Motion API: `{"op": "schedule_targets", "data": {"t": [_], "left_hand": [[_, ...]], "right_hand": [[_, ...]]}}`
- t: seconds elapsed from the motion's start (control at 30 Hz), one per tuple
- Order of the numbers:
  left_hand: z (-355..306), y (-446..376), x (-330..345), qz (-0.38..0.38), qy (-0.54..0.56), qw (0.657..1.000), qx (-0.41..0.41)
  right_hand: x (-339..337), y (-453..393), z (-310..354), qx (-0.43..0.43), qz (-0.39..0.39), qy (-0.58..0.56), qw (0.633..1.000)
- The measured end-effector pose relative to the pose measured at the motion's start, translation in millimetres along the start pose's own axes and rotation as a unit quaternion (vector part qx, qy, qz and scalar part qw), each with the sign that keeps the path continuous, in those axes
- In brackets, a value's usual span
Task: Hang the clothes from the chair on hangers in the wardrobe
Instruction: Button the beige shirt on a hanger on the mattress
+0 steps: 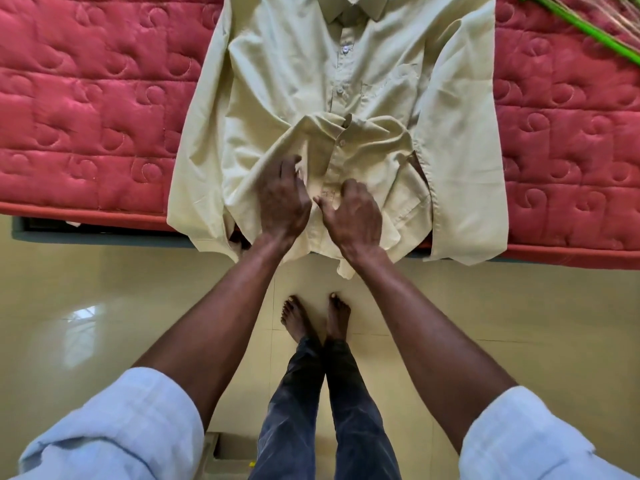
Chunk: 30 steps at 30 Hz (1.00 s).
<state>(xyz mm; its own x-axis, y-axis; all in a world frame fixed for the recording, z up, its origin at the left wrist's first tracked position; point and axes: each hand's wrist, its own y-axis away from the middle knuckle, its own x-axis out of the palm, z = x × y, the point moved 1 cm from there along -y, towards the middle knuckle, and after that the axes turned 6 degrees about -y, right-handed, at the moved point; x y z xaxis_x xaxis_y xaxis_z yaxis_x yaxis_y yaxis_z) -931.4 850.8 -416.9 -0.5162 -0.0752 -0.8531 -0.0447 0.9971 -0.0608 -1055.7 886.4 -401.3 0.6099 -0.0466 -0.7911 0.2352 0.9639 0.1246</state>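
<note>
A pale cream button-up shirt [294,81] lies face up on a red quilted mattress [86,98], collar at the far end, sleeves spread down both sides, hem hanging over the near edge. Its lower front is bunched up into a fold. My left hand [282,199] grips the fabric left of the button placket. My right hand [355,213] pinches the placket near the lower buttons. No hanger, chair or wardrobe is in view.
A green broom handle [588,29] with bristles lies on the mattress at the far right corner. Glossy cream floor tiles [104,306] lie below the bed edge, where my bare feet [315,317] stand close to it.
</note>
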Motion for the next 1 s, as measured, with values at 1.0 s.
{"op": "schedule_targets", "data": {"t": [1.0], "left_hand": [[-28, 12, 13, 0.203, 0.204, 0.936, -0.205]], "right_hand": [[-21, 12, -28, 0.09, 0.017, -0.073, 0.993]]}}
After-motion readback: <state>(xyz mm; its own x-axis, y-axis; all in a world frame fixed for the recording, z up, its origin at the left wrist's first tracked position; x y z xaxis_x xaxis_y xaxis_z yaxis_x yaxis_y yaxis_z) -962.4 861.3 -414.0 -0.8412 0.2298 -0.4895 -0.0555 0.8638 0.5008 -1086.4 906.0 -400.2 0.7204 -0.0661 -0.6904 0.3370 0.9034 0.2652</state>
